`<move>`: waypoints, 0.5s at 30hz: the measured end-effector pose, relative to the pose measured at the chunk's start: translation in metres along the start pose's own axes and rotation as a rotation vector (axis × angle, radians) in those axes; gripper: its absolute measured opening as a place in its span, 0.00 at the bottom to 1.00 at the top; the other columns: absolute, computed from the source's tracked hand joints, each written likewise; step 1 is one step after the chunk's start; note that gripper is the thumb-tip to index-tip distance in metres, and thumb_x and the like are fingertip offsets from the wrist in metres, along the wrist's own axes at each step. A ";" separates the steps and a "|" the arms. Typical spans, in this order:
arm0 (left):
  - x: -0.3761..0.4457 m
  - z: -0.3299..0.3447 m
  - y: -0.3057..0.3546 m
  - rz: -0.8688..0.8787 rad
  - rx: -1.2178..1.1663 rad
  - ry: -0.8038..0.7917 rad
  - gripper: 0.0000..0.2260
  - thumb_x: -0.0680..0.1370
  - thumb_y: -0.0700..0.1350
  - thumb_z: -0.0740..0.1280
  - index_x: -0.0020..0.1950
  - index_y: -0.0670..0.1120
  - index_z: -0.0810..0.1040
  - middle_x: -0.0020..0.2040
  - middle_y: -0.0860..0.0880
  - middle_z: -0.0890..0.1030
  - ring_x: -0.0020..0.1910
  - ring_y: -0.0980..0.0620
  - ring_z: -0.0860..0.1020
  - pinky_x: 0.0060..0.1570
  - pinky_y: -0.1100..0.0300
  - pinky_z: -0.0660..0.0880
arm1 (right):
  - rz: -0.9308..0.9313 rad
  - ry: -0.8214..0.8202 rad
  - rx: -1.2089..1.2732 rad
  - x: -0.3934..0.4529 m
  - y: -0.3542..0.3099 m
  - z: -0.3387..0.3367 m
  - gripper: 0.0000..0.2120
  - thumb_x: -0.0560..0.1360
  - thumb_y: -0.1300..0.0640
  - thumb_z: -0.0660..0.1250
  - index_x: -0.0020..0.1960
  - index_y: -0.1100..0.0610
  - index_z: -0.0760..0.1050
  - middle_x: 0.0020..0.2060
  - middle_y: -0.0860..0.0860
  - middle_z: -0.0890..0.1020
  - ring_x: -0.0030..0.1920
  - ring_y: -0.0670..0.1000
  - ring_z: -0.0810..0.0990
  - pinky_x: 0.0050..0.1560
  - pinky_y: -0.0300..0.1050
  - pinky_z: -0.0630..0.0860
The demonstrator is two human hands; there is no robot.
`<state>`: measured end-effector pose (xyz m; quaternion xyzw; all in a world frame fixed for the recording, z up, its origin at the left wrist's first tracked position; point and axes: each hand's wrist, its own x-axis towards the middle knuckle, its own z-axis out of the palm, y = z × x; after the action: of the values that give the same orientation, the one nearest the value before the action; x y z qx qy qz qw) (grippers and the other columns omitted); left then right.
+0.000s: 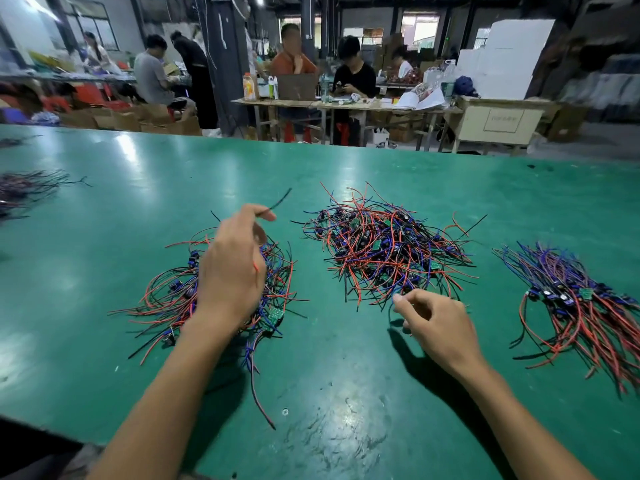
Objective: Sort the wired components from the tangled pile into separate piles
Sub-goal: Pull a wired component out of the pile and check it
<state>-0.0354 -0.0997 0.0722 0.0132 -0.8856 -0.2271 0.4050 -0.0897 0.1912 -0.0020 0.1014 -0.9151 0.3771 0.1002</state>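
A tangled pile (pixel 388 247) of small green boards with red, blue and black wires lies in the middle of the green table (pixel 138 188). A second, looser pile (pixel 166 299) lies to its left, partly hidden by my left hand (pixel 232 268). That hand hovers over it and pinches a black wire (pixel 280 200) that sticks up and away. My right hand (pixel 433 323) is at the near edge of the tangled pile and pinches a thin wire end between thumb and forefinger. A tidier bundle (pixel 581 306) with wires laid parallel lies at the right.
Another dark heap of wires (pixel 24 188) lies at the far left edge of the table. Beyond the table's far edge, several people sit at other benches among cardboard boxes. The near part of the table bears only scuffs.
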 end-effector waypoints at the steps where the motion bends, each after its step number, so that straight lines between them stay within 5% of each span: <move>1: 0.008 -0.006 -0.010 -0.027 0.122 -0.029 0.18 0.76 0.33 0.60 0.61 0.51 0.75 0.48 0.50 0.79 0.50 0.47 0.75 0.43 0.52 0.72 | -0.008 -0.017 -0.063 -0.001 0.000 0.000 0.20 0.73 0.30 0.62 0.38 0.44 0.80 0.28 0.40 0.82 0.35 0.41 0.82 0.42 0.41 0.76; 3: 0.016 -0.009 -0.027 -0.174 0.355 -0.255 0.16 0.78 0.40 0.67 0.65 0.50 0.75 0.59 0.45 0.77 0.62 0.42 0.71 0.56 0.46 0.71 | -0.044 -0.025 -0.173 -0.002 -0.002 0.001 0.17 0.73 0.31 0.66 0.36 0.43 0.79 0.27 0.39 0.80 0.33 0.36 0.78 0.36 0.36 0.69; 6: 0.010 -0.004 -0.032 -0.448 0.380 -0.451 0.30 0.72 0.47 0.77 0.72 0.52 0.71 0.69 0.45 0.70 0.71 0.44 0.62 0.67 0.48 0.59 | -0.079 -0.067 -0.011 -0.003 -0.007 -0.004 0.15 0.75 0.36 0.66 0.38 0.44 0.81 0.29 0.40 0.82 0.31 0.37 0.79 0.34 0.39 0.69; 8: -0.001 0.001 -0.021 -0.382 0.396 -0.375 0.35 0.66 0.42 0.76 0.72 0.56 0.70 0.71 0.48 0.67 0.70 0.47 0.59 0.64 0.54 0.53 | -0.028 -0.039 0.201 0.000 -0.010 -0.013 0.15 0.74 0.41 0.60 0.42 0.45 0.83 0.31 0.45 0.83 0.33 0.41 0.82 0.34 0.43 0.74; 10: -0.013 0.009 -0.002 -0.255 0.321 -0.293 0.35 0.64 0.38 0.73 0.69 0.57 0.72 0.70 0.50 0.68 0.68 0.49 0.60 0.58 0.56 0.52 | 0.015 0.013 0.013 0.006 0.000 -0.021 0.12 0.70 0.48 0.59 0.45 0.42 0.81 0.36 0.43 0.84 0.39 0.43 0.82 0.39 0.44 0.74; 12: -0.025 0.019 0.024 -0.090 0.145 -0.296 0.29 0.66 0.39 0.72 0.65 0.57 0.76 0.65 0.52 0.72 0.65 0.50 0.65 0.53 0.58 0.54 | 0.103 -0.044 -0.306 0.009 0.013 -0.027 0.09 0.71 0.49 0.62 0.48 0.40 0.77 0.45 0.43 0.82 0.47 0.50 0.80 0.45 0.45 0.72; 15: -0.043 0.047 0.062 0.081 -0.088 -0.453 0.14 0.77 0.44 0.68 0.61 0.54 0.79 0.59 0.52 0.75 0.62 0.52 0.69 0.61 0.54 0.64 | 0.170 -0.163 -0.297 0.013 0.019 -0.033 0.09 0.73 0.51 0.69 0.51 0.40 0.75 0.51 0.46 0.78 0.50 0.51 0.77 0.50 0.45 0.71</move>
<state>-0.0307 -0.0169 0.0406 -0.0913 -0.9429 -0.2461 0.2050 -0.1036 0.2269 0.0115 0.0379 -0.9711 0.2355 0.0075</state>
